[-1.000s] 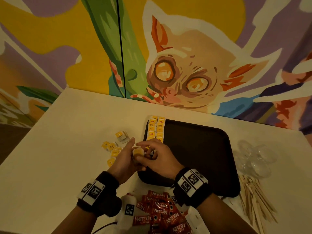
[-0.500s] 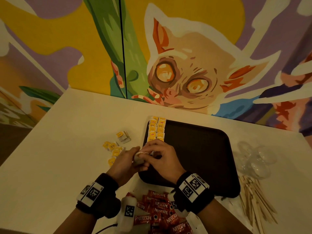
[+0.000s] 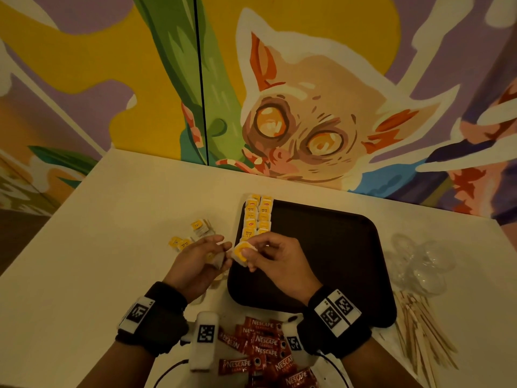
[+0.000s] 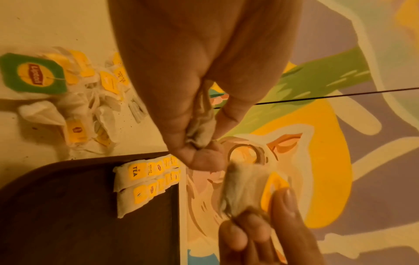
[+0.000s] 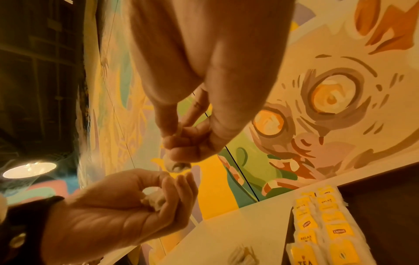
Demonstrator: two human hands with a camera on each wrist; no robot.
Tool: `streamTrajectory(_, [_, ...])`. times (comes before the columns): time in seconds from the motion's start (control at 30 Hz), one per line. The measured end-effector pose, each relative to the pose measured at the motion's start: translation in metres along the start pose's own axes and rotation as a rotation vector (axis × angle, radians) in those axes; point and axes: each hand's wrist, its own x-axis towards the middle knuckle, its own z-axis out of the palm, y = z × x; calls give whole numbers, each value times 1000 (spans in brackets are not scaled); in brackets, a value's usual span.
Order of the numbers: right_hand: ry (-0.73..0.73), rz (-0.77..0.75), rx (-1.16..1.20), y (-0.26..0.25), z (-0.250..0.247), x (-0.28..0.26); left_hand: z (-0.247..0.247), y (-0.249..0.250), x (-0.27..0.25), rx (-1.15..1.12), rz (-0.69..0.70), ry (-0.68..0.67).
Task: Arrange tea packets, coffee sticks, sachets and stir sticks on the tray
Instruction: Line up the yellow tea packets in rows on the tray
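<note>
The big white table (image 3: 112, 247) stands against a painted wall (image 3: 321, 107) with a wide-eyed animal on it, and the head view is the only one that shows the whole table. On it lies a dark tray (image 3: 321, 261), with two neat rows of yellow tea packets (image 3: 257, 217) along its far left edge. Only the head view shows the red Nescafe coffee sticks (image 3: 263, 348) heaped near the person, the wooden stir sticks (image 3: 422, 331) to the right of the tray, and some clear plastic things (image 3: 419, 264) just past them that are too blurry to name. The left wrist view shows best the loose pile of tea bags (image 4: 90, 100) on the table beside the tray, with one green Lipton tag (image 4: 34, 73) among the yellow ones. The right wrist view alone shows a round lamp (image 5: 29, 170) in the dark room off to the side. Both hands are up over the near left corner of the tray, close to each other. The right hand (image 3: 277, 259) pinches a tea packet (image 3: 242, 253) with a yellow tag between its thumb and fingertips, above the tray's edge. The left hand (image 3: 195, 261) has its fingers curled around a small crumpled tea bag (image 5: 155, 199), tucked against the palm.
</note>
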Motion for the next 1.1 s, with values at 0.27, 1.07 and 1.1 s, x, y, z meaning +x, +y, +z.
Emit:
streamTrajectory(0.27, [-30,65,19,-2,-3,0,7,11,-19,697,360,-172])
streamTrajectory(1.07, [-84,89,46,-18,-20,-3,8,16,-19,1118,751,-248])
streamTrajectory(1.1, [-99,100,45,-19,-19,-3,8,16,-18,1122,757,-251])
